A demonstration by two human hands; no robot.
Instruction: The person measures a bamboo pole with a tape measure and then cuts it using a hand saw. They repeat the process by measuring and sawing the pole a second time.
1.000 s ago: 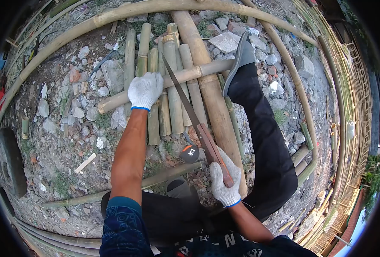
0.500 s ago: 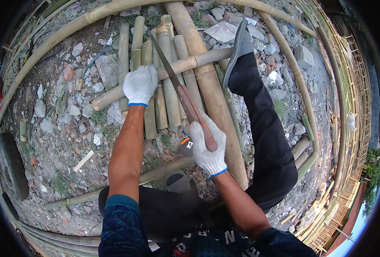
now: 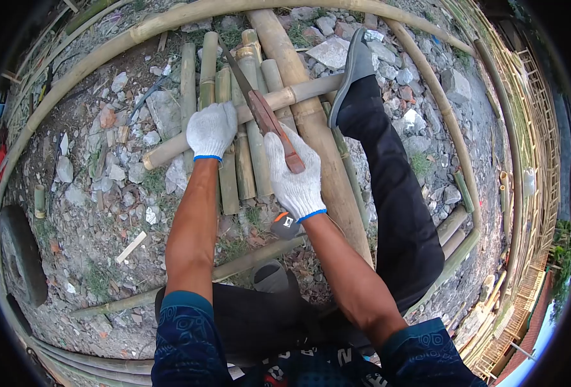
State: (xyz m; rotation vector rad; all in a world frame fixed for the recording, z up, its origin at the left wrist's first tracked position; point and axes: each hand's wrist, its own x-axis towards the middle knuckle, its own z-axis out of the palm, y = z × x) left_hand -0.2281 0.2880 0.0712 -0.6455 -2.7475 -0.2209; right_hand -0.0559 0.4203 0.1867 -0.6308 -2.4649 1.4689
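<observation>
A bamboo pole [image 3: 324, 86] lies crosswise over a thick bamboo trunk [image 3: 324, 145] and several short bamboo pieces [image 3: 188, 84]. My left hand [image 3: 212, 131], in a white knitted glove, is closed around the pole near its left end. In my gloved right hand [image 3: 295, 174] is the brown handle of a saw [image 3: 239, 74]. Its dark blade slants up and left across the pole, just right of my left hand. My shoe [image 3: 356, 68] rests against the pole's right end.
An orange and black tape measure [image 3: 285, 226] lies below my right hand. Rubble [image 3: 405, 76] covers the ground. A long curved bamboo pole [image 3: 115, 46] arches round the top and left. A dark tyre-like object [image 3: 22, 255] stands at the left.
My right hand has pushed the saw up and to the left, away from my body. My left hand remains closed on the pole.
</observation>
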